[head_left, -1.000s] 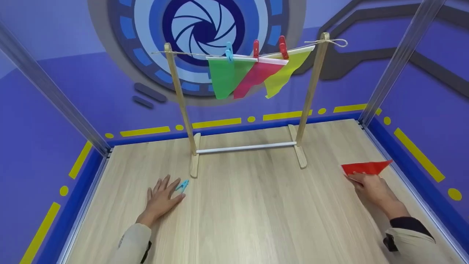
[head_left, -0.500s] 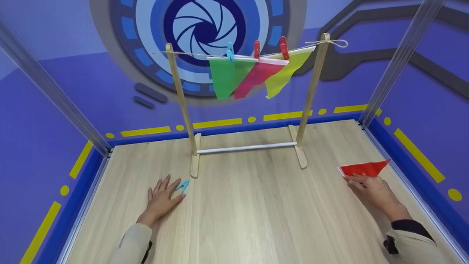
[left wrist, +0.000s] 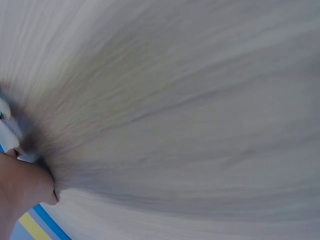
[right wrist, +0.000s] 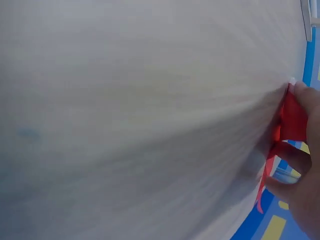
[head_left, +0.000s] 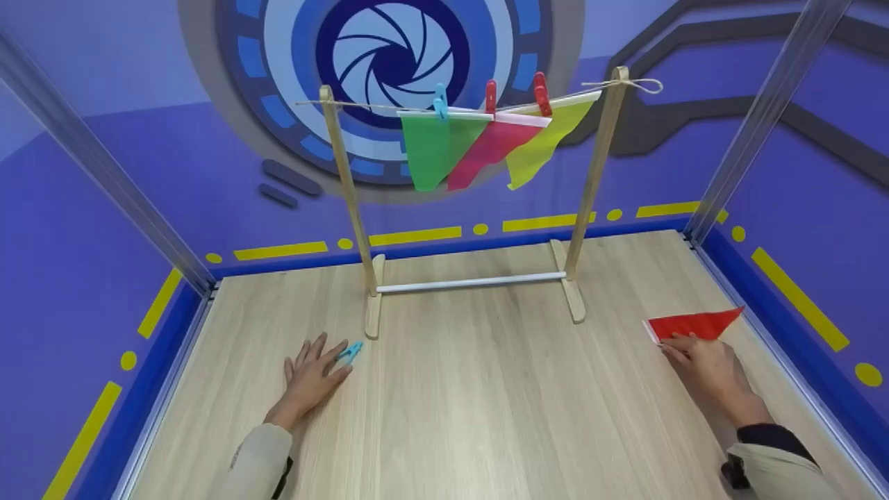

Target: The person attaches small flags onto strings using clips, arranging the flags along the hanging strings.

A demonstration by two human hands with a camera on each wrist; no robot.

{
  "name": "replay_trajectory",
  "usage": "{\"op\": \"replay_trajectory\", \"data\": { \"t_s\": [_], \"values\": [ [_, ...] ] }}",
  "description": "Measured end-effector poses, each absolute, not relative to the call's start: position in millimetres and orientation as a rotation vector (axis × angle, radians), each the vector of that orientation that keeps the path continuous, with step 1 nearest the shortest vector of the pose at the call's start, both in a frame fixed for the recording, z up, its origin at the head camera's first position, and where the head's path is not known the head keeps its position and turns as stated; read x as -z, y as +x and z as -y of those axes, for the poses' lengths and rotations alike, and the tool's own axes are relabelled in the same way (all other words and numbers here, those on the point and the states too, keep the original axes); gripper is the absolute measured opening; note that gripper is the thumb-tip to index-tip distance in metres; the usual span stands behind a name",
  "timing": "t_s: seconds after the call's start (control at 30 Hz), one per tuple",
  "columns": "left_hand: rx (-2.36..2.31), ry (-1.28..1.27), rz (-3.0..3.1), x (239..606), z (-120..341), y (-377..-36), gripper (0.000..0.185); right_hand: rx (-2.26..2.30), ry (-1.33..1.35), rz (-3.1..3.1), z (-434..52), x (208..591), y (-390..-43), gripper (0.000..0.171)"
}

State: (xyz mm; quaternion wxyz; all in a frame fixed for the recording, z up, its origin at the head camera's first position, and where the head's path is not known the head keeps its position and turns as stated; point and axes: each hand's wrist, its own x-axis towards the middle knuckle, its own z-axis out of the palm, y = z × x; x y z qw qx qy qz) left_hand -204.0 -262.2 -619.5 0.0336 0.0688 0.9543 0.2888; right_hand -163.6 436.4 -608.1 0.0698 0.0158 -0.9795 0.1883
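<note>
Our left hand (head_left: pixel 310 378) lies flat on the table (head_left: pixel 486 403), fingers spread, touching a blue clothespin (head_left: pixel 349 353) near the rack's left foot. Our right hand (head_left: pixel 705 362) pinches the red flag (head_left: pixel 694 324) at the table's right edge.

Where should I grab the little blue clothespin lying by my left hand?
Pinch the blue clothespin by its far end, away from your left hand. It lies flat on the table, near end against your fingers, so come from above.
</note>
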Motion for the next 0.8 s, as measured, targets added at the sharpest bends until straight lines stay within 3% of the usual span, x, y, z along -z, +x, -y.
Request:
{"op": "replay_trajectory", "data": {
  "t_s": [0.47, 0.8],
  "values": [
    [-0.949, 0.166, -2.881, 621, 263, -201, 0.057, -0.821, 0.017, 2.966, -433, 597, -163, 0.045],
    [-1.141, 0.118, -2.820, 616, 264, -201, 0.050, -0.580, 0.240, 2.602, -423, 586, -176, 0.029]
  ]
}}
